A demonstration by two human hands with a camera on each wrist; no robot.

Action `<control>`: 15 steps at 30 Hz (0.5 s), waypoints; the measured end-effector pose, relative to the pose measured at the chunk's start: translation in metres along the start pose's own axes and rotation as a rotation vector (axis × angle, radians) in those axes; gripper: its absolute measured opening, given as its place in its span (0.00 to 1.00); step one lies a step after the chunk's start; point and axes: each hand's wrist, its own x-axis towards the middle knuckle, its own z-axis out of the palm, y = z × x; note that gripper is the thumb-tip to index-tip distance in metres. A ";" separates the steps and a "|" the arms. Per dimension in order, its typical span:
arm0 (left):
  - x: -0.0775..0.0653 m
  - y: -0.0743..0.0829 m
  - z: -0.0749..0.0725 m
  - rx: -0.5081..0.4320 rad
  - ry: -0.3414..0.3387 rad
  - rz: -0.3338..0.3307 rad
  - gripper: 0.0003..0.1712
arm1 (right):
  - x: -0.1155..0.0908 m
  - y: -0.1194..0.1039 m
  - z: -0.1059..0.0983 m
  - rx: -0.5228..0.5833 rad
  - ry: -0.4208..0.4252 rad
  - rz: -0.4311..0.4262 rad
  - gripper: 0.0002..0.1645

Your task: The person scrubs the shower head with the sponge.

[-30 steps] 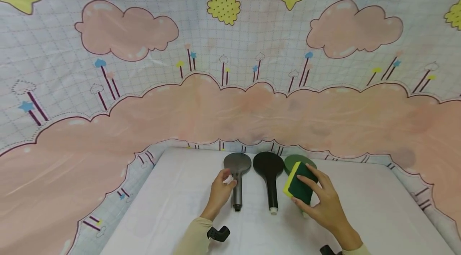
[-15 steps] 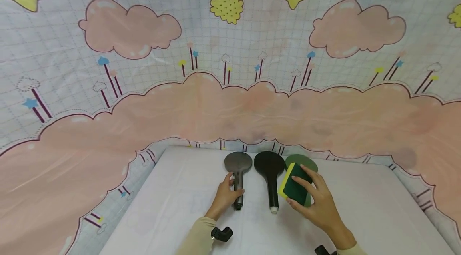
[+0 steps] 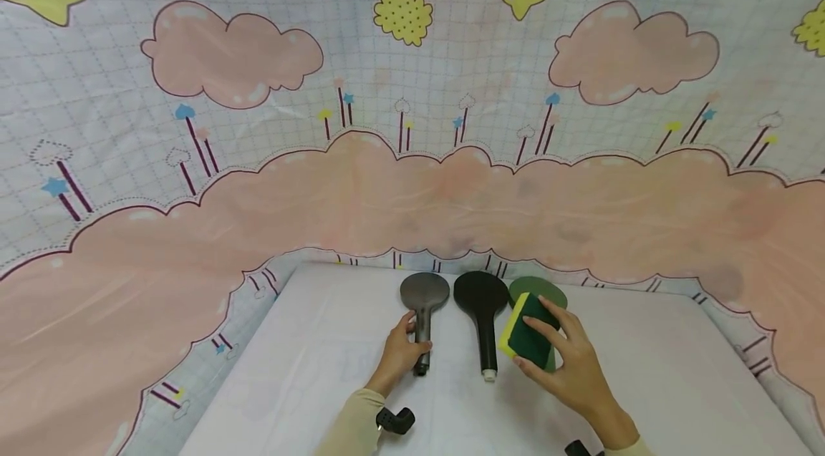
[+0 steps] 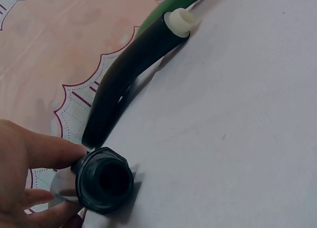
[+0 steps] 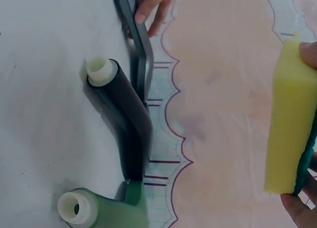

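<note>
Three handheld shower heads lie side by side on the white table: grey [image 3: 424, 290], black [image 3: 480, 291] and green [image 3: 548, 288]. My left hand [image 3: 393, 356] grips the grey one by its handle, thumb on the near side. In the left wrist view the dark threaded end of the grey shower head [image 4: 105, 181] points at the camera. My right hand [image 3: 576, 370] holds a yellow and dark green sponge [image 3: 533, 333] between thumb and fingers, over the green shower head, hiding much of its handle. The sponge [image 5: 292, 114] shows its yellow side in the right wrist view.
White table surface [image 3: 290, 348] spreads to both sides of the shower heads. A patterned cloth [image 3: 412, 205] with clouds and stars hangs behind and runs along the table's edges. The black handle [image 5: 124, 114] lies between the other two, its white connector toward the person.
My left hand has moved in and taken hold of the grey handle, whose near end has shifted slightly left. The sponge in my right hand has moved slightly left and down.
</note>
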 end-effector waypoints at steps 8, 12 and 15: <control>0.003 0.003 -0.002 -0.004 -0.009 0.008 0.43 | 0.001 0.005 0.002 0.000 -0.023 0.022 0.44; 0.003 0.003 -0.006 -0.027 -0.038 0.002 0.42 | 0.000 0.005 0.003 0.003 -0.044 0.037 0.46; 0.003 0.004 -0.008 -0.066 -0.066 0.004 0.43 | 0.000 0.007 0.002 -0.003 -0.053 0.037 0.46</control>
